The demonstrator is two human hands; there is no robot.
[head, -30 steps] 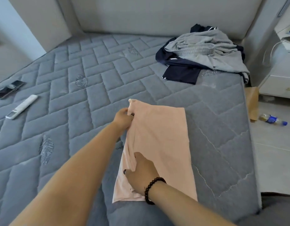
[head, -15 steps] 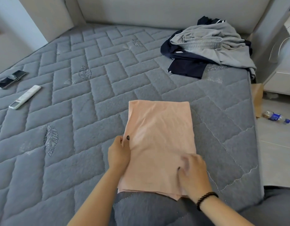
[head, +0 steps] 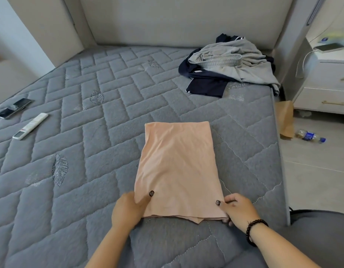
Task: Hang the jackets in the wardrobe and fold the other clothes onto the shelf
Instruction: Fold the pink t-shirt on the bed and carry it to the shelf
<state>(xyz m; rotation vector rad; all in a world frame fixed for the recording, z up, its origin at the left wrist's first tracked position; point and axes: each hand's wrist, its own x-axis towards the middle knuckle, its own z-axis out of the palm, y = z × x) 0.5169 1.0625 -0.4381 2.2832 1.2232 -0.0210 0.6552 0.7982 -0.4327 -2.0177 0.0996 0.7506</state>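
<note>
Step in hand: folding the pink garment (head: 177, 169), which lies flat on the grey mattress (head: 86, 151) as a long narrow strip running from near to far.
Left hand (head: 128, 208): grips the near left corner of the pink garment, thumb on top of the cloth, fingers hidden beneath it.
Right hand (head: 237, 209): pinches the near right corner, thumb on top, fingertips curled under the hem.
Garment state: side folds appear complete; the near hem is slightly uneven, with a small flap showing below the edge. Judged next: the near end is brought over toward the far end to halve the length.
Work done: judged partial. One garment is mid-fold. Nothing in view is shown hung or shelved.
Work left: a pile of clothes (head: 229, 64) sits at the far right of the mattress, well apart from the hands. It holds a grey item on top of a dark navy item; whether either is a jacket cannot be told.
Wardrobe and shelf: not in view.
Containers: nightstand (head: 325, 86) at far right, drawers closed, contents hidden; a phone (head: 329, 47) with a cable lies on its top. A brown paper bag (head: 286, 118) stands on the floor beside the bed; its contents cannot be seen. A plastic bottle (head: 310, 135) lies on the floor just beside the bag.
Other items: a white remote control (head: 30, 126) and a dark phone (head: 13, 108) lie on the far left of the mattress.
</note>
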